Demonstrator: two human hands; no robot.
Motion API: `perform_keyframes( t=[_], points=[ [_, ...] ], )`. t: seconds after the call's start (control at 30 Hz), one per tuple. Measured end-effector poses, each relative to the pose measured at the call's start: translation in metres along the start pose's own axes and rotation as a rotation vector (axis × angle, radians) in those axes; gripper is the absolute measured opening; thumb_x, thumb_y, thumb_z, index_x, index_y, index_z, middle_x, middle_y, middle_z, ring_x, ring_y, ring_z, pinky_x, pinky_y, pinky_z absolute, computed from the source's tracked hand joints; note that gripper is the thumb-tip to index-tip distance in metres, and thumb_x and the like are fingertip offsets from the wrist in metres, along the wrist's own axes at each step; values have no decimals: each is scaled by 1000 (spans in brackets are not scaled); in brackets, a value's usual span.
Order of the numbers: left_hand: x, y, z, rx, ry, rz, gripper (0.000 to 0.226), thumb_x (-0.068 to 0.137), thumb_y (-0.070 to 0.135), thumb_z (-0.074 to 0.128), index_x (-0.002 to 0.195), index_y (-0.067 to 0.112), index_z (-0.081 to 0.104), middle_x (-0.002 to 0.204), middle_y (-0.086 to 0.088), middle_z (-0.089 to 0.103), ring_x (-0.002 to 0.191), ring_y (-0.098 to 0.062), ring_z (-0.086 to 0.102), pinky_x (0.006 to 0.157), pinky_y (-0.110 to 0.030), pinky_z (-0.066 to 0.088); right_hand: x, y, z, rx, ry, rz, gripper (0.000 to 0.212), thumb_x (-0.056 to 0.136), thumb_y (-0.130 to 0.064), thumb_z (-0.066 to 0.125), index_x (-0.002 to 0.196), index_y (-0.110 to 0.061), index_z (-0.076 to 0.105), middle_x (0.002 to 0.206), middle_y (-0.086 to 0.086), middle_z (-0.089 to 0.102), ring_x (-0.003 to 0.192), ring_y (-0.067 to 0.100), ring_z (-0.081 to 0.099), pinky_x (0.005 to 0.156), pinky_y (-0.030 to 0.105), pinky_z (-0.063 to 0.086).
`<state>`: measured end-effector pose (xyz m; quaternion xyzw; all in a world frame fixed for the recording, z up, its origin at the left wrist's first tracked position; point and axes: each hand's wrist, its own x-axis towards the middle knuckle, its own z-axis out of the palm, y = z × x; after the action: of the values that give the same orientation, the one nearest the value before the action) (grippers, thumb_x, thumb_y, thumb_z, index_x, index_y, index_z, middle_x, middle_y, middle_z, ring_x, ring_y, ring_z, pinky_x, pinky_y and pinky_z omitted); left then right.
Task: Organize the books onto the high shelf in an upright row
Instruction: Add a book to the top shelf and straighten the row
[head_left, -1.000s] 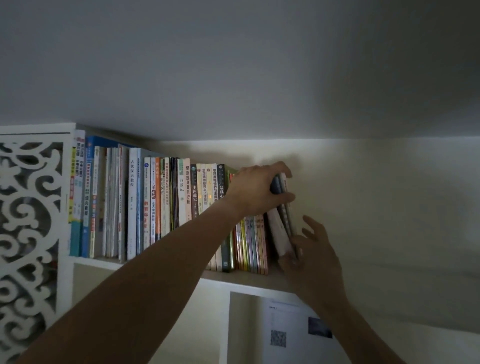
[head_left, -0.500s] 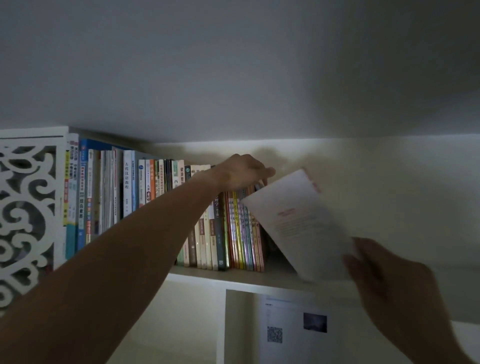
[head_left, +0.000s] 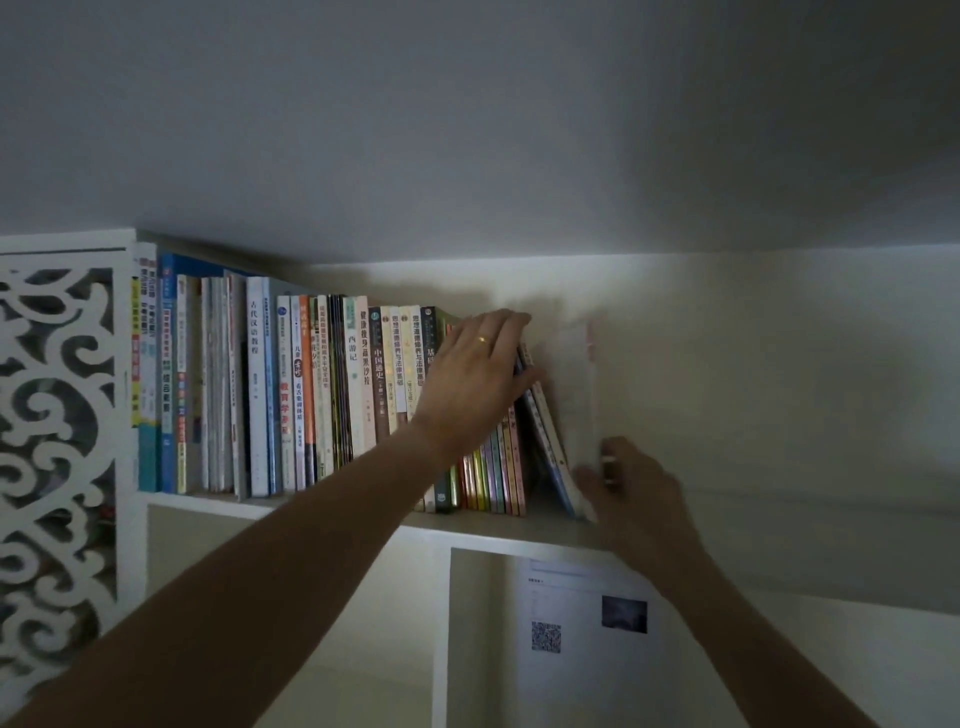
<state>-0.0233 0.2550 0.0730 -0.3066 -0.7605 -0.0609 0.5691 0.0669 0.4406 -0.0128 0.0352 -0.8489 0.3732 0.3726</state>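
A long row of upright books (head_left: 311, 395) fills the high shelf (head_left: 498, 530) from the left end to the middle. At the row's right end a few thin books (head_left: 545, 431) lean to the left. My left hand (head_left: 478, 379) rests against their tops with fingers nearly straight and wears a ring. A thin white book (head_left: 579, 395) stands almost upright just right of the leaning ones. My right hand (head_left: 631, 493) grips its lower edge between thumb and fingers, blurred by motion.
A white carved lattice panel (head_left: 52, 441) closes the shelf's left end. The ceiling sits close above the books. To the right of the white book the shelf runs on bare. Below, a sheet with a QR code (head_left: 545, 636) hangs in the lower compartment.
My right hand has swung the white book from a tilted, cover-facing position into the shelf, standing it beside the leaning books. My left hand stayed at the tops of the row's end.
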Motion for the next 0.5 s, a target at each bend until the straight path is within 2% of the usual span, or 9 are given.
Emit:
perform_keyframes(
  t=[0.03,0.07,0.1,0.17,0.23,0.33,0.37,0.43,0.5],
  points=[
    [-8,2,3,-9,-5,-15,65,105,52,48,154,10,38,159,-13,41,149,-29,35,124,-47,27,2,1,5,124,-159,64,26,98,-25,63,124,-22,59,96,-14,70,80,6,67,67,18,49],
    [-14,2,7,-13,-25,-22,69,107,53,42,159,10,29,166,-12,28,156,-28,21,127,-46,19,4,3,7,206,-280,90,36,97,-23,63,132,-27,56,106,-13,71,88,7,67,69,20,52],
    [-19,2,11,-9,-37,-20,71,108,53,38,162,11,21,170,-11,17,159,-26,9,129,-45,12,8,8,6,220,-353,78,43,96,-19,64,136,-31,53,116,-12,69,96,9,68,70,23,55],
    [-22,1,15,10,-42,-7,73,109,53,35,164,11,12,173,-9,5,160,-23,-1,130,-45,9,18,15,2,144,-403,31,52,91,-12,68,134,-36,53,125,-11,66,102,9,67,71,21,58],
    [-21,1,19,46,-54,7,72,110,52,31,165,13,7,173,-8,0,160,-23,-5,129,-47,10,29,17,0,102,-419,27,57,83,-8,78,128,-35,56,124,-5,67,99,9,68,75,22,59],
    [-21,1,22,149,-66,23,69,111,50,25,165,13,1,173,-9,-6,159,-25,-8,128,-48,12,41,16,-1,268,-481,100,64,68,-1,88,116,-33,63,113,11,72,95,28,74,80,46,63],
    [-23,3,22,153,-61,16,67,112,48,23,165,13,1,172,-10,-7,159,-25,-9,128,-48,12,43,16,0,287,-488,98,65,66,-3,90,115,-35,63,109,13,73,94,29,75,82,49,62],
    [-27,9,22,77,-45,-25,65,112,43,23,165,11,1,172,-10,-7,159,-24,-10,128,-48,12,41,16,5,230,-475,57,67,66,-13,92,120,-39,60,104,8,75,92,23,75,85,46,62],
    [-36,14,23,-13,-47,-35,66,112,41,28,164,10,3,173,-9,-6,159,-23,-10,129,-48,11,36,14,16,177,-426,14,70,69,-20,92,126,-39,56,104,2,75,91,14,74,84,35,61]
  ],
)
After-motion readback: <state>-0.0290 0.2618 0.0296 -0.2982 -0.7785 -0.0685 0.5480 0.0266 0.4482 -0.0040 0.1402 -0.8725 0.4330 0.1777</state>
